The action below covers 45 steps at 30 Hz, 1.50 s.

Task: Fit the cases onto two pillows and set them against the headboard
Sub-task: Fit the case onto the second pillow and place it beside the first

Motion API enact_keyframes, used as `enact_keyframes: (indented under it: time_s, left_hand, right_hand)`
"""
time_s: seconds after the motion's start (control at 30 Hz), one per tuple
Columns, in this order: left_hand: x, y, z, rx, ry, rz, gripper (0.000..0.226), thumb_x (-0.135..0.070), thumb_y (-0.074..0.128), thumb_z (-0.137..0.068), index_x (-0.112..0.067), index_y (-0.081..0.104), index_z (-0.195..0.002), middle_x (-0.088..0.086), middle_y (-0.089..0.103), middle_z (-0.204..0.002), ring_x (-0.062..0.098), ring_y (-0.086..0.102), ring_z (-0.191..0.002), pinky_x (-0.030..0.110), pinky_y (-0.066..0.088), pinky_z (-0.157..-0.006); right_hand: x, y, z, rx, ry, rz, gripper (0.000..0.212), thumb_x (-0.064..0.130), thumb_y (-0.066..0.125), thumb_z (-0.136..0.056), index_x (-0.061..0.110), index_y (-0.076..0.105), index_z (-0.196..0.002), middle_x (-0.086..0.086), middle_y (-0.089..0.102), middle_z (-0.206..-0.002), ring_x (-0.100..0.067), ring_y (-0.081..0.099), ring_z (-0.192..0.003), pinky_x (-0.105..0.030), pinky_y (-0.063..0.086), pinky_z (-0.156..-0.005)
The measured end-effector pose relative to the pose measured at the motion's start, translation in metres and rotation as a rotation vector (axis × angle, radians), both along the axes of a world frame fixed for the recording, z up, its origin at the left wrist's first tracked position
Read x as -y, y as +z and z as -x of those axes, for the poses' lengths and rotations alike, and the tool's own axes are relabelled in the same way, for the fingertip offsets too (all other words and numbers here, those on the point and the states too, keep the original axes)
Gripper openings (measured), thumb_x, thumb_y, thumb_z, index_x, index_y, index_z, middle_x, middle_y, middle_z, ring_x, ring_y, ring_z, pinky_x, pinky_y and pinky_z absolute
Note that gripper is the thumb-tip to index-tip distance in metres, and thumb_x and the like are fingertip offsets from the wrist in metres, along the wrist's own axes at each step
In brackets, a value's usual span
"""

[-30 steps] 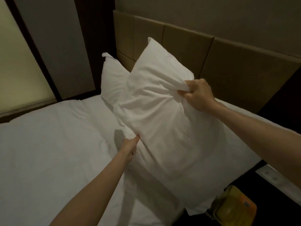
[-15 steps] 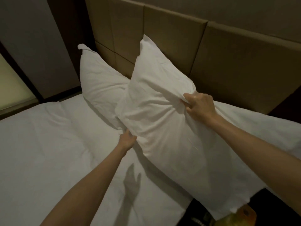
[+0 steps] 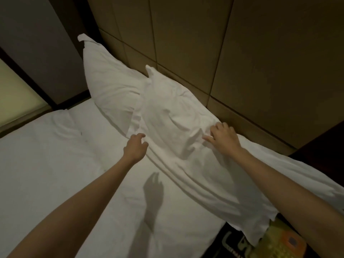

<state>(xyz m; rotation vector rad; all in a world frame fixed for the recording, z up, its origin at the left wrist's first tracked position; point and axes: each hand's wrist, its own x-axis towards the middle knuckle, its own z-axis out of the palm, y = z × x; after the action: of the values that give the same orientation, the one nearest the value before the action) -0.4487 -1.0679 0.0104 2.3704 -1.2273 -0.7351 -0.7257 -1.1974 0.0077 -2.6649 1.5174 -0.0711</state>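
Note:
Two white cased pillows lean against the tan panelled headboard. The far pillow stands at the left. The near pillow lies beside it, overlapping its right edge, with its loose case end trailing toward the bed's near corner. My left hand hovers with fingers apart just off the near pillow's lower left edge, holding nothing. My right hand rests flat with spread fingers on the near pillow's right side.
The white sheeted bed fills the left and middle. A dark wall and pale window panel are at the left. A dark bedside surface with a yellow and orange object sits at the lower right.
The near pillow went from held up to lying against the headboard. Both hands let go of it; the right hand now lies flat on it and the left has come off.

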Motion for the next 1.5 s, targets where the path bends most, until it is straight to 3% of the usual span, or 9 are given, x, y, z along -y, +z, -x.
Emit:
enact_keyframes:
  time_s: [0.17, 0.4, 0.5, 0.57, 0.67, 0.77, 0.93, 1.2, 1.5]
  left_hand:
    - [0.060, 0.029, 0.032, 0.263, -0.350, 0.084, 0.045, -0.020, 0.045, -0.096, -0.013, 0.044, -0.139, 0.013, 0.040, -0.146, 0.034, 0.043, -0.129, 0.046, 0.038, -0.104]
    - [0.132, 0.041, 0.078, 0.952, -0.944, 0.109, 0.048, -0.016, 0.041, -0.098, -0.015, 0.031, -0.145, 0.007, 0.038, -0.150, 0.029, 0.046, -0.126, 0.041, 0.040, -0.098]
    - [0.143, 0.031, 0.086, 0.953, -1.087, 0.040, 0.073, -0.018, 0.050, -0.095, -0.022, 0.006, -0.153, 0.004, 0.025, -0.158, 0.031, 0.044, -0.128, 0.043, 0.042, -0.098]
    - [0.145, 0.029, 0.083, 1.018, -1.164, 0.052, 0.086, -0.024, 0.057, -0.092, -0.027, -0.004, -0.153, 0.004, 0.026, -0.157, 0.032, 0.046, -0.125, 0.042, 0.045, -0.095]
    - [0.150, 0.045, 0.069, 0.939, -1.079, 0.015, 0.089, -0.031, 0.061, -0.089, -0.035, -0.002, -0.152, 0.008, 0.044, -0.142, 0.031, 0.052, -0.115, 0.040, 0.048, -0.088]
    - [0.158, 0.070, 0.065, 0.802, -1.021, -0.180, 0.058, -0.035, 0.055, -0.091, -0.036, 0.031, -0.143, 0.011, 0.058, -0.123, 0.030, 0.059, -0.106, 0.036, 0.044, -0.075]
    - [0.177, 0.129, 0.048, 0.917, -0.890, -0.006, 0.030, -0.035, 0.052, -0.093, -0.018, 0.061, -0.115, 0.015, 0.062, -0.112, 0.035, 0.062, -0.102, 0.038, 0.043, -0.073]
    - [0.160, 0.090, 0.053, 0.118, -0.536, 0.060, 0.057, -0.013, 0.048, -0.096, -0.015, 0.025, -0.148, 0.021, 0.048, -0.143, 0.041, 0.051, -0.123, 0.042, 0.045, -0.095]
    - [0.112, 0.087, 0.008, 0.100, -0.187, 0.126, 0.037, -0.018, 0.044, -0.094, -0.012, 0.057, -0.128, 0.018, 0.056, -0.133, 0.037, 0.054, -0.118, 0.045, 0.044, -0.103]
  right_hand:
    - [-0.008, 0.006, 0.036, 0.064, -0.192, -0.012, 0.047, 0.056, 0.042, -0.091, 0.013, 0.049, -0.110, -0.011, 0.052, -0.116, -0.030, 0.049, -0.103, -0.044, 0.041, -0.084]
    - [-0.021, 0.005, 0.059, 0.113, -0.294, -0.359, 0.051, 0.055, 0.053, -0.087, 0.010, 0.047, -0.111, -0.013, 0.063, -0.110, -0.034, 0.059, -0.100, -0.045, 0.044, -0.087]
    - [-0.027, 0.019, 0.063, 0.294, -0.191, -0.423, 0.017, 0.035, 0.058, -0.088, 0.020, 0.050, -0.092, -0.007, 0.064, -0.092, -0.028, 0.061, -0.083, -0.042, 0.050, -0.069]
    - [-0.025, 0.035, 0.068, 0.356, -0.152, -0.330, 0.020, 0.025, 0.057, -0.086, 0.025, 0.043, -0.072, -0.004, 0.060, -0.074, -0.028, 0.059, -0.070, -0.040, 0.044, -0.059]
    - [-0.019, 0.063, 0.073, 0.368, -0.101, -0.182, 0.027, 0.018, 0.058, -0.084, 0.020, 0.039, -0.066, -0.007, 0.056, -0.062, -0.033, 0.057, -0.064, -0.036, 0.035, -0.053]
    - [-0.012, 0.083, 0.069, 0.287, -0.024, -0.052, 0.027, 0.018, 0.058, -0.087, 0.019, 0.037, -0.071, -0.009, 0.049, -0.062, -0.036, 0.053, -0.062, -0.034, 0.032, -0.053]
    - [-0.007, 0.101, 0.058, 0.360, -0.064, 0.018, 0.027, 0.029, 0.056, -0.092, 0.018, 0.037, -0.076, -0.006, 0.048, -0.064, -0.032, 0.047, -0.061, -0.034, 0.032, -0.052]
    - [-0.009, 0.082, 0.063, 0.233, -0.205, -0.075, 0.014, 0.023, 0.059, -0.088, 0.021, 0.045, -0.088, 0.000, 0.055, -0.086, -0.027, 0.055, -0.076, -0.036, 0.042, -0.059]
    - [-0.018, 0.086, 0.029, 0.440, -0.082, 0.148, 0.010, 0.009, 0.054, -0.088, 0.010, 0.064, -0.090, -0.005, 0.064, -0.095, -0.022, 0.056, -0.089, -0.037, 0.041, -0.083]
